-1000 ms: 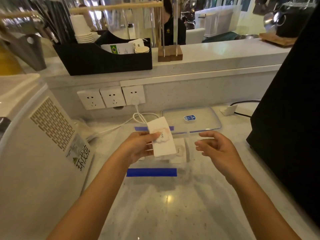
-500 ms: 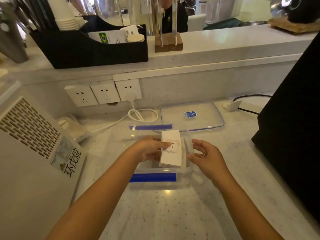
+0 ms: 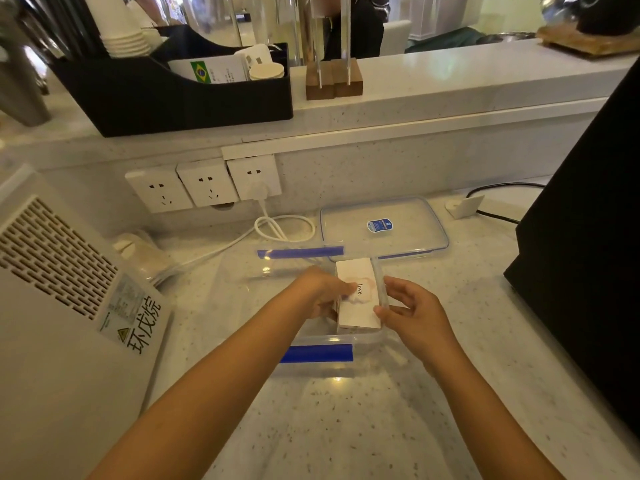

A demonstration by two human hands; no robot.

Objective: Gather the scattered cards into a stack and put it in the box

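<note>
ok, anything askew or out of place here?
Nothing odd. The card stack sits in the clear box at its right end, left hand and right hand on it. The lid lies flat behind.

My left hand [image 3: 320, 292] lowered the card stack [image 3: 358, 296] into the clear box [image 3: 311, 341] at frame center; my right hand [image 3: 412, 313] closed in beside it.
</note>
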